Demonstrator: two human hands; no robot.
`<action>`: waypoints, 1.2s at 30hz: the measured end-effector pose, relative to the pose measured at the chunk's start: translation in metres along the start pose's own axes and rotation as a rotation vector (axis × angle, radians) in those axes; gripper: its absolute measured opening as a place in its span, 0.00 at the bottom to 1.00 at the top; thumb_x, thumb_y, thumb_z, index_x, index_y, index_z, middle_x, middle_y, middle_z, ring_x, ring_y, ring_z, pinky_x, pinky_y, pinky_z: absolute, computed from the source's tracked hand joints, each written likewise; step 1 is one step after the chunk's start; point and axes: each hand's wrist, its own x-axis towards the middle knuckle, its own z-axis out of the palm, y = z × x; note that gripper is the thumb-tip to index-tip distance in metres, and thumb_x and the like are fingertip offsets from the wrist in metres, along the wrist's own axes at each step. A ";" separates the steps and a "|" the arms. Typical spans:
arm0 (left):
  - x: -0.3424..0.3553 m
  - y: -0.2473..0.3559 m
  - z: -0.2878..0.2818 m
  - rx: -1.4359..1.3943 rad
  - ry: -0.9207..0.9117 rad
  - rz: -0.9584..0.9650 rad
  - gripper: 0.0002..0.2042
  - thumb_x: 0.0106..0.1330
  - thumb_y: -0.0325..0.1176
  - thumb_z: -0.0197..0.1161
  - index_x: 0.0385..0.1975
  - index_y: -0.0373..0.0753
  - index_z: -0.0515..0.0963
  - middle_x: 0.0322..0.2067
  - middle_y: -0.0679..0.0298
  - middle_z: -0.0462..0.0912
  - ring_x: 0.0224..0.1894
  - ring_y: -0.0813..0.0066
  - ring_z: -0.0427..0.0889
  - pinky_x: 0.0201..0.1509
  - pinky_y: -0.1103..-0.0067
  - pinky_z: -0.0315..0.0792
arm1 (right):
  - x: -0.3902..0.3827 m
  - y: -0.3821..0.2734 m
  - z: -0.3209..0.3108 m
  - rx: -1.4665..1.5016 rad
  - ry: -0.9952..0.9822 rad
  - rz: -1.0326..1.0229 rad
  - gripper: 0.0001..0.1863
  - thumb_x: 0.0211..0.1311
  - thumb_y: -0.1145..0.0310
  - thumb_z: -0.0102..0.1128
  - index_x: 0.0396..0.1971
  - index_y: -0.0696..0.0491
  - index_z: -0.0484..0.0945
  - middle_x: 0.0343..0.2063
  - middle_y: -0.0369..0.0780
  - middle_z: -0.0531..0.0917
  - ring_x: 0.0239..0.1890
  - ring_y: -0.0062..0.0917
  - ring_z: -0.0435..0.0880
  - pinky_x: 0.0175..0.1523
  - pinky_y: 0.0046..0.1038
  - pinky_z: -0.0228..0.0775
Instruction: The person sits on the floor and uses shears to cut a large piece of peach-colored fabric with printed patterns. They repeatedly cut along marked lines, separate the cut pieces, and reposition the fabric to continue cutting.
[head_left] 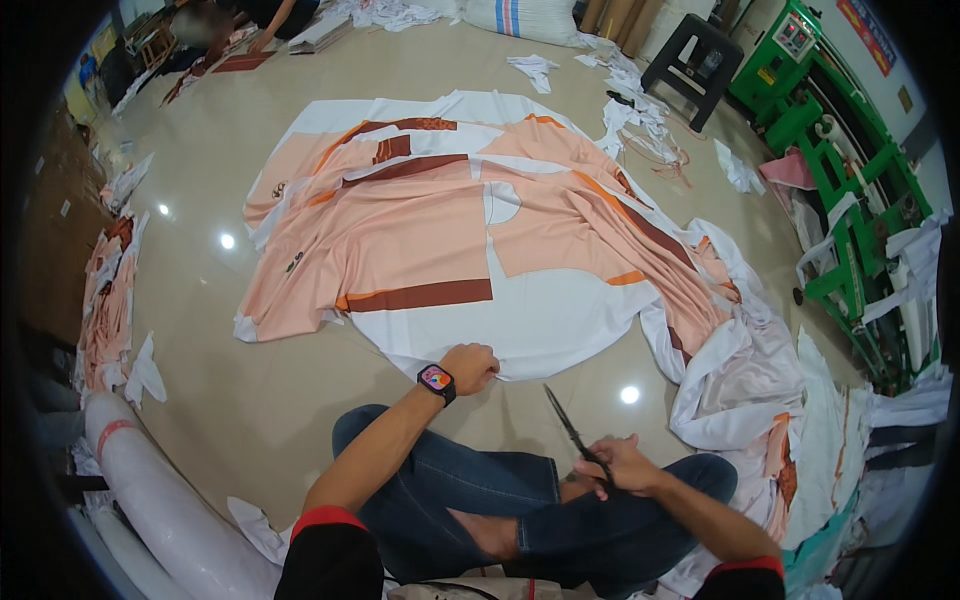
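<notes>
A wide sheet of fabric (420, 240), printed with peach, brown and orange garment panels on white, lies rumpled across the floor in front of me. My left hand (470, 368), a smartwatch on its wrist, is closed at the near white edge of this sheet, fingers curled. Black scissors (568, 422) are held in my right hand (618, 466) above my crossed legs. Their blades point up and left, close together and apart from the fabric. The sheet's right end trails in folds beside my right knee.
On the right stand a green machine (850, 200) and a dark plastic stool (693, 68). Large wrapped rolls (170, 500) lie at lower left. White scraps (640, 120) are scattered about. Another person's arm (272, 28) reaches over brown pieces at the far left.
</notes>
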 end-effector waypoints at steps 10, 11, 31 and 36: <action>-0.003 -0.017 -0.004 -0.288 0.059 0.045 0.07 0.56 0.34 0.69 0.31 0.41 0.89 0.31 0.58 0.87 0.37 0.55 0.86 0.44 0.65 0.78 | 0.107 0.009 0.094 0.239 0.229 0.001 0.41 0.65 0.33 0.60 0.50 0.64 0.70 0.21 0.39 0.77 0.17 0.24 0.76 0.22 0.28 0.71; -0.002 -0.017 -0.005 -0.275 0.055 0.055 0.07 0.56 0.34 0.69 0.31 0.42 0.89 0.32 0.58 0.88 0.37 0.55 0.86 0.44 0.65 0.79 | 0.118 0.007 0.099 0.209 0.269 -0.030 0.41 0.65 0.34 0.61 0.49 0.64 0.70 0.21 0.38 0.77 0.17 0.24 0.76 0.21 0.27 0.70; 0.011 -0.035 -0.015 -0.324 -0.205 -0.095 0.06 0.50 0.31 0.74 0.29 0.42 0.88 0.31 0.60 0.89 0.38 0.62 0.88 0.43 0.69 0.80 | 0.176 -0.019 0.117 0.119 0.470 -0.137 0.33 0.63 0.43 0.70 0.40 0.62 0.73 0.15 0.37 0.75 0.10 0.23 0.73 0.15 0.28 0.66; 0.007 -0.042 -0.017 -0.313 -0.230 -0.095 0.06 0.48 0.31 0.73 0.26 0.42 0.87 0.29 0.59 0.89 0.36 0.61 0.89 0.41 0.68 0.80 | 0.193 -0.036 0.105 0.212 0.461 -0.142 0.29 0.64 0.42 0.69 0.37 0.57 0.75 0.14 0.35 0.74 0.11 0.22 0.73 0.16 0.28 0.67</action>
